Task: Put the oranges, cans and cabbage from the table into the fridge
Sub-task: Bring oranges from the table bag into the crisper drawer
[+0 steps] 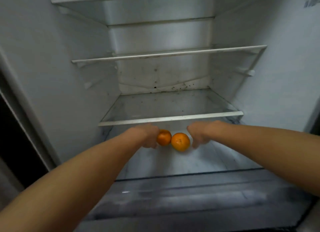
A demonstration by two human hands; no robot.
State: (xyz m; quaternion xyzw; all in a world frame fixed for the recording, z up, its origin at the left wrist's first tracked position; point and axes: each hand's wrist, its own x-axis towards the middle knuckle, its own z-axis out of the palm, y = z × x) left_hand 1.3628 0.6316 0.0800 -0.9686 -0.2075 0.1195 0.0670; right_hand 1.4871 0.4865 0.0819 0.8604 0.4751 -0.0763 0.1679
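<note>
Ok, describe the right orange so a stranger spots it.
In the open fridge, look under the lowest white-edged shelf, between the two hands. It is the orange by the right hand: bigger, brighter, fully in view, while its neighbour is partly hidden by the left hand.

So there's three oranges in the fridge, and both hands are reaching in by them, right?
Not quite: there are two oranges, not three. The head view shows the left orange at the left hand and the right orange beside the right hand. The rest is right: they are in the fridge, and both hands are reaching in by them.
</note>
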